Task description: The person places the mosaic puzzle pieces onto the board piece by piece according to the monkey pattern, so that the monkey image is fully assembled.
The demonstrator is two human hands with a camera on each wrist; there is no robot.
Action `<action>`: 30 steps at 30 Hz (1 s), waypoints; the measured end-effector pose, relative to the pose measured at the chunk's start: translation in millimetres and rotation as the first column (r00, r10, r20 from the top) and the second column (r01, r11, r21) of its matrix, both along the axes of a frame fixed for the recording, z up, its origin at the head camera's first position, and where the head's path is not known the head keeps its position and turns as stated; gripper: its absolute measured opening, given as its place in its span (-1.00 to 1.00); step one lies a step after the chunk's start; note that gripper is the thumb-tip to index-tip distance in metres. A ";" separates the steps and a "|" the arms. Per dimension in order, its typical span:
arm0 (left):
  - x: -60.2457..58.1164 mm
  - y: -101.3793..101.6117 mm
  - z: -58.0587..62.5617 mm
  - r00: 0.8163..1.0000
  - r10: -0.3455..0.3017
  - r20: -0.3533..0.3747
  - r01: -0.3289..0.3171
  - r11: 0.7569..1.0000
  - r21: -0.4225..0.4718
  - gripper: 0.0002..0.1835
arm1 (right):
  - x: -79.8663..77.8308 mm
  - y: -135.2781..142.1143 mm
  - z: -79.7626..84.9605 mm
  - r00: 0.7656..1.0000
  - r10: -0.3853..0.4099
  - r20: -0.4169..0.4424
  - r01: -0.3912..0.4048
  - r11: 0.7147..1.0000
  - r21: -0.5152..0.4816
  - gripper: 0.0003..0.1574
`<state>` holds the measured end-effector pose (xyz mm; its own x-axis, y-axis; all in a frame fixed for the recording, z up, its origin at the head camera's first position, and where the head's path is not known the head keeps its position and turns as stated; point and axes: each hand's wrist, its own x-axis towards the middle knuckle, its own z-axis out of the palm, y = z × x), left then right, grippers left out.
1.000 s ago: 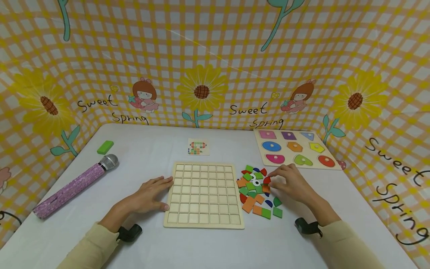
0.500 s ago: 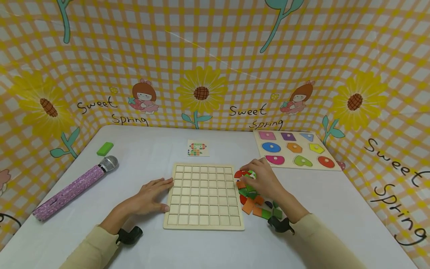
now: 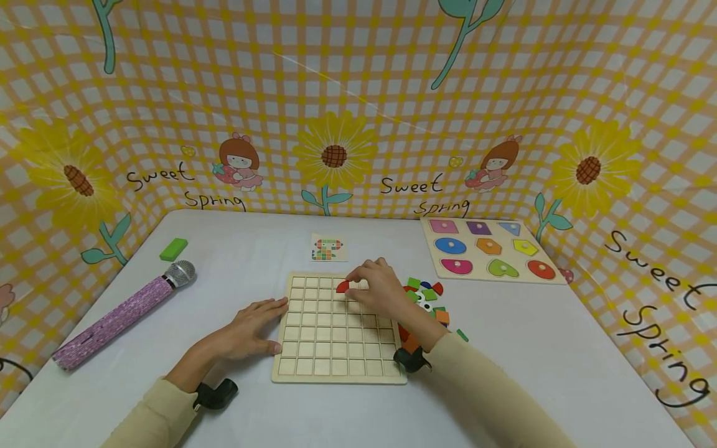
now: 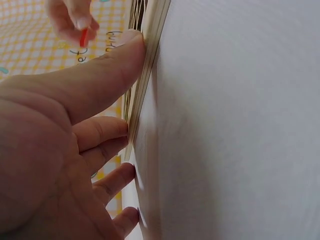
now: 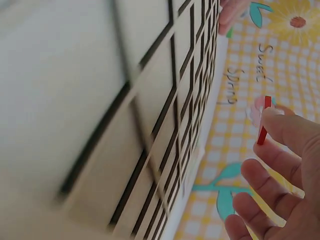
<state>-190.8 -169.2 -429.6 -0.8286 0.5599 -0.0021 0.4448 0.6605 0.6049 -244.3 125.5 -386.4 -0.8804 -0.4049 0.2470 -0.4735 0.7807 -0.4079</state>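
Observation:
My right hand (image 3: 382, 291) pinches a red puzzle piece with a curved edge (image 3: 343, 287) between thumb and index finger, over the upper part of a wooden grid board (image 3: 323, 334). In the right wrist view the thin red piece (image 5: 265, 122) shows edge-on, the other fingers spread loosely. At the board's left edge rests my left hand (image 3: 246, 328), thumb and fingertips touching the rim, fingers fairly straight. The board's square cells hold no pieces where they show. Right of it lies a pile of green, orange, red and blue pieces (image 3: 442, 317), partly hidden by my right forearm.
A small pattern card (image 3: 329, 247) lies behind the board. At back right is a shape puzzle board (image 3: 475, 264) with knobbed pieces. On the left are a glittery purple microphone (image 3: 120, 320) and a green block (image 3: 173, 249). A checked cloth (image 3: 358, 93) walls the table.
My right hand has moved left from the pile of pieces to over the board, now carrying the red piece. The left hand has stayed at the board's edge.

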 end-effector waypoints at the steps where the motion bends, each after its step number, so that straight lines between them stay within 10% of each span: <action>1: 0.1 0.0 0.0 1.000 -0.001 0.003 0.001 1.000 0.003 -0.14 | -1.7 -5.3 -0.1 1.000 -0.001 0.013 0.000 1.000 0.012 -0.70; 30: -0.7 -1.2 -1.4 0.999 -0.005 0.040 0.005 1.000 0.011 -0.12 | -28.3 -67.3 -11.8 0.983 -0.002 0.184 -0.050 0.960 0.276 -0.71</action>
